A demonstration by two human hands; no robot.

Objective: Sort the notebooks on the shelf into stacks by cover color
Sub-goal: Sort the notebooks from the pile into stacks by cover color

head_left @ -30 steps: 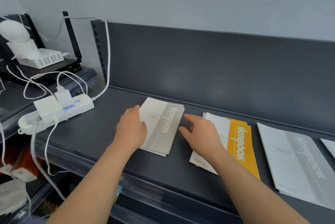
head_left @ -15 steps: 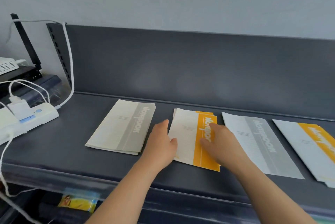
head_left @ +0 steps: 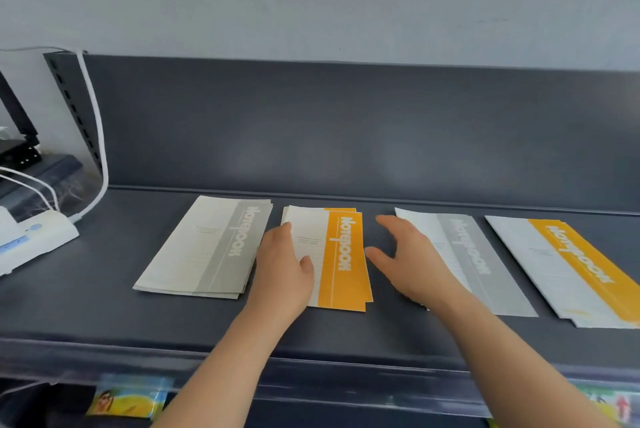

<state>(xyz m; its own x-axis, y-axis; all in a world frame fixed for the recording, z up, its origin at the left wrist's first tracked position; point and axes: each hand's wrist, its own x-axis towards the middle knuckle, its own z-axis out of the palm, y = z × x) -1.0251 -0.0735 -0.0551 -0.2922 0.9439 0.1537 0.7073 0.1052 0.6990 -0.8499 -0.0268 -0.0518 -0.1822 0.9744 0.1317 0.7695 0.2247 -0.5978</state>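
Resting flat on the orange stack (head_left: 341, 254), the left hand (head_left: 282, 271) holds nothing; the right hand (head_left: 412, 261), fingers spread, is nearer the grey notebook (head_left: 478, 254), which lies front-to-back just to its right on the shelf (head_left: 104, 316).

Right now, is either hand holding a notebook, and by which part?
Nothing is gripped. The left hand lies flat on the white left side of the orange stack; the right hand is open beside that stack.
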